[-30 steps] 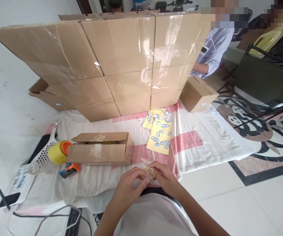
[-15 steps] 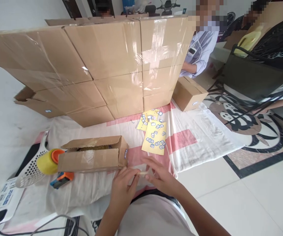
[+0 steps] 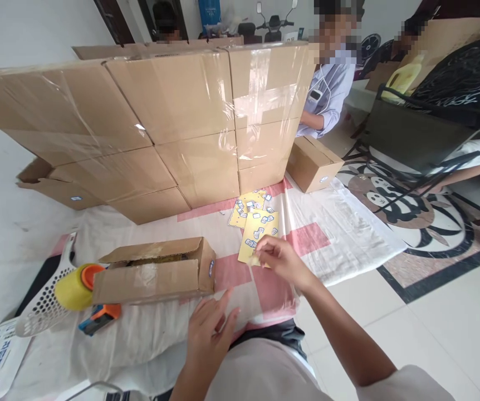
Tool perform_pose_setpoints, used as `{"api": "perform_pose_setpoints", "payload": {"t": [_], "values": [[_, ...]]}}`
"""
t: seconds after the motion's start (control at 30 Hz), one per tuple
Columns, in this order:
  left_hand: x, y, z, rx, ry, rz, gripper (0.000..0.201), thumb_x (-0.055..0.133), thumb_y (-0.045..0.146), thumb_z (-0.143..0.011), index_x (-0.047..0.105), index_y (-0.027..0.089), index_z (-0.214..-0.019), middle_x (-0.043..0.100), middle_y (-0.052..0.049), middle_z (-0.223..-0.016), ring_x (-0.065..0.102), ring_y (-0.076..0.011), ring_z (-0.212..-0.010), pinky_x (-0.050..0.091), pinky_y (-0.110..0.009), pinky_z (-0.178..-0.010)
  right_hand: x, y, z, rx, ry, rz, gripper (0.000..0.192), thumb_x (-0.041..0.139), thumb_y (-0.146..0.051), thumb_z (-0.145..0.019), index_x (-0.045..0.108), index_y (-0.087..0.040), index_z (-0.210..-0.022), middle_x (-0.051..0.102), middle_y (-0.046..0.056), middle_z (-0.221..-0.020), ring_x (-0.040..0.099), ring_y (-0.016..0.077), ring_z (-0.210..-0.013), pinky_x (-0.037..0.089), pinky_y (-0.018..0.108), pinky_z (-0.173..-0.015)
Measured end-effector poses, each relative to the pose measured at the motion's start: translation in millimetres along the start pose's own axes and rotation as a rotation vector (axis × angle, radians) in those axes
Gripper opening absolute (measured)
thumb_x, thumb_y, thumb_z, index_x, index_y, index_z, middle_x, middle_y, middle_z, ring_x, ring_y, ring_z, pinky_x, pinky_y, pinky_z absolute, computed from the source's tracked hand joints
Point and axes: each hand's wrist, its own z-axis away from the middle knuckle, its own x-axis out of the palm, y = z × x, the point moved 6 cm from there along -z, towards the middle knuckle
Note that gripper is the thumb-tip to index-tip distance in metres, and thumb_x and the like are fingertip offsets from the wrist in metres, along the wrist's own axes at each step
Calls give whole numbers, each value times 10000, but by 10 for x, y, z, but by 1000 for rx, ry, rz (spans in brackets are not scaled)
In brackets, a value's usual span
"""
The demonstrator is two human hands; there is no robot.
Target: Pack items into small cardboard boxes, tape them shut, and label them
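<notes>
My right hand [image 3: 284,259] is closed in a pinch on a small pale piece [image 3: 254,260], blurred and too small to name. It is over the near edge of a yellow sheet [image 3: 246,249] printed with little blue-outlined pictures. Another yellow sheet [image 3: 235,216] lies partly under this one on the cloth. My left hand [image 3: 210,323] hovers in front of my body with its fingers apart, holding nothing. Just beyond it sits a long cardboard box [image 3: 156,281], its top flaps partly raised.
Taped cardboard boxes [image 3: 194,100] form a wall across the table's back. A smaller carton [image 3: 313,164] stands at the right. On the left lie a yellow-and-orange roll [image 3: 73,289], an orange-and-blue tape dispenser [image 3: 100,318] and a white perforated scoop [image 3: 43,312]. A person [image 3: 332,83] is behind the boxes.
My hands have come apart. The right one moved forward to the yellow sheet with the small pale piece, while the left let go and opened its fingers. The view shifted slightly.
</notes>
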Motion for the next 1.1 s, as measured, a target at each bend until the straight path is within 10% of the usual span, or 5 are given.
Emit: {"api": "perform_pose_setpoints", "payload": {"t": [0.23, 0.33, 0.5, 0.7, 1.1], "values": [[-272, -394, 302, -117, 39, -25, 310, 604, 185, -954, 671, 200, -1256, 462, 77, -577, 439, -94, -504, 414, -221, -563, -1746, 149, -878, -5, 631, 758, 319, 529, -200, -833, 604, -186, -1143, 720, 68, -920, 686, 195, -823, 542, 371, -844], [-222, -450, 426, -105, -14, -50, 280, 590, 198, -963, 679, 181, -1228, 502, 67, -576, 465, -102, -507, 418, -230, -559, -2178, 298, -1157, 76, 693, 887, 208, 529, -176, -817, 683, -160, -956, 709, 157, -1072, 656, 256, -959, 502, 406, -913], [-122, -459, 513, -144, -44, -67, 273, 553, 165, -976, 668, 190, -1222, 598, 40, -634, 500, -117, -534, 433, -261, -594, -2335, 551, -1262, 209, 688, 1025, 235, 512, -236, -874, 706, -134, -787, 682, 207, -1147, 645, 275, -973, 478, 371, -870], [-222, -390, 372, -87, -29, -75, 253, 540, 81, -955, 665, 188, -1147, 552, 47, -606, 487, -114, -549, 380, -274, -598, -2458, 581, -1284, 334, 730, 1103, 414, 620, -281, -840, 650, -91, -1208, 725, 174, -967, 647, 302, -959, 481, 378, -801], [-1284, -599, 1, -52, 421, -348, 275, 663, 11, -838, 729, 188, -1038, 611, 37, -658, 451, -68, -504, 416, -196, -533, -2265, 406, -1185, 261, 700, 1223, 252, 569, -222, -865, 734, -186, -1052, 669, 163, -1176, 630, 280, -939, 449, 403, -784]]}}
